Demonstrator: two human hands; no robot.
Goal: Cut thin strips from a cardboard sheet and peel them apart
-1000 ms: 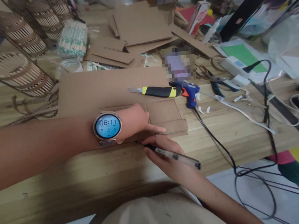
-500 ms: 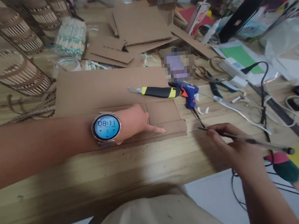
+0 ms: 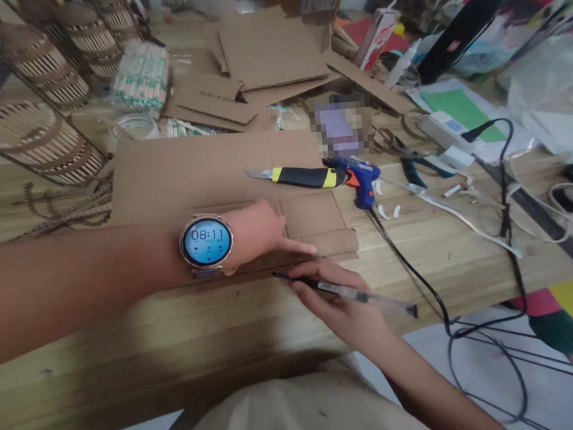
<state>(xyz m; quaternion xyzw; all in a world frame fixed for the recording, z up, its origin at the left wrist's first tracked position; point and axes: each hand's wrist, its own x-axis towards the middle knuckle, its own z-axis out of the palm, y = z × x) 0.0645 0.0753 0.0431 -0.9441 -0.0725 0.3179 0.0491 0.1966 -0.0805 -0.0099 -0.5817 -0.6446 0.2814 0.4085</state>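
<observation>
My left hand (image 3: 255, 230), with a round-faced watch on its wrist, presses down on a brown cardboard strip (image 3: 326, 241). One digit is stretched out to the right along the strip; the other fingers are partly hidden. Beneath lies a larger cardboard sheet (image 3: 187, 167). My right hand (image 3: 347, 300) grips a pen (image 3: 348, 292) with a clear barrel and dark tip. That tip points left, close to the near edge of the strip; I cannot tell whether it touches. A black-and-yellow utility knife (image 3: 306, 176) rests on the sheet, its blade out.
A blue glue gun (image 3: 361, 178) lies right of the knife, its black cord (image 3: 411, 264) running off the table's near edge. Pliers (image 3: 413, 172) and a power strip (image 3: 444, 131) sit further right. Cardboard pieces (image 3: 272, 49), bundled sticks (image 3: 141, 77) and slatted cylinders (image 3: 42, 139) stand behind.
My right hand has moved left with the pen, from beside the glue gun cord to the cardboard strip's near edge. My left hand stays pressed in place.
</observation>
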